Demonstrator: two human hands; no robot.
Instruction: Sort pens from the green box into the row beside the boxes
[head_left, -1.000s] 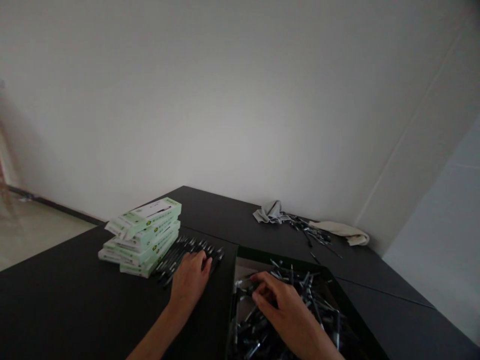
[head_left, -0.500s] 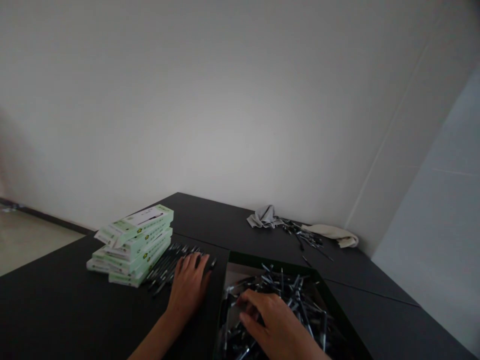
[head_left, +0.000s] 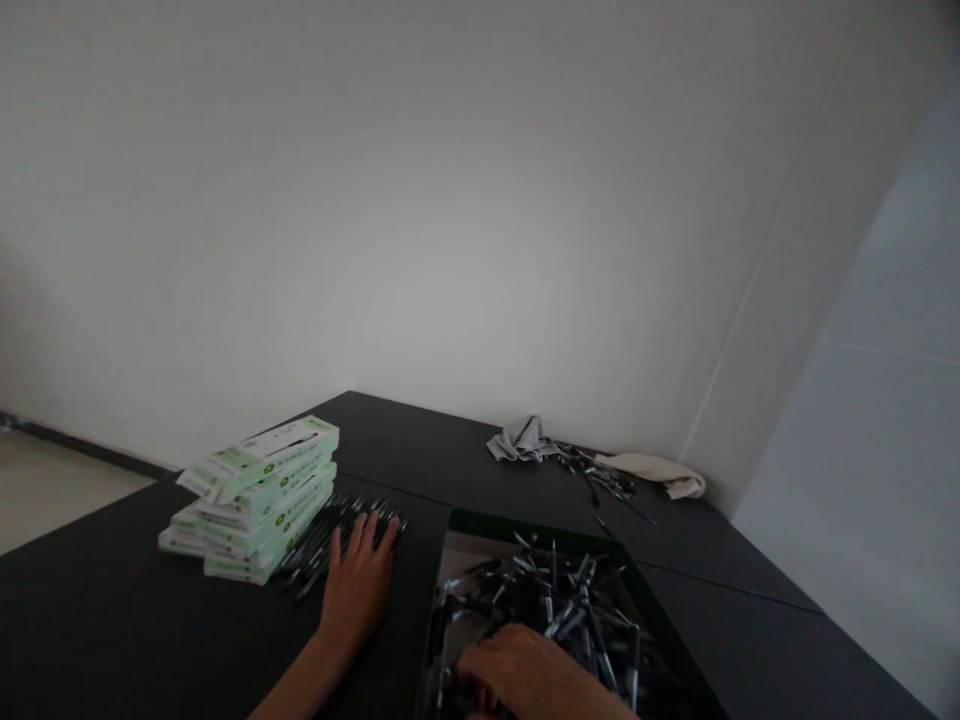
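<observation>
My left hand (head_left: 360,575) lies with its fingers spread over a row of dark pens (head_left: 319,545) on the table, its fingertips touching their right side. My right hand (head_left: 525,670) reaches down among the loose pens (head_left: 592,625) heaped in a dark green open box (head_left: 525,523). Its fingers are curled and point downward; the tips are hidden, so whether they pinch a pen does not show. Left of the row of pens stands a leaning stack of pale green and white cartons (head_left: 262,500), the top one printed with a pen.
The black table (head_left: 420,435) reaches back to a pale wall (head_left: 480,250). Near its far edge lie a crumpled grey cloth (head_left: 521,440), a small heap of pens (head_left: 600,475) and a cream cloth (head_left: 652,470). A seam crosses the tabletop.
My right hand has moved lower and nearer into the box, its fingers now among the pens. My left hand has shifted left onto the row of pens. The view has turned slightly.
</observation>
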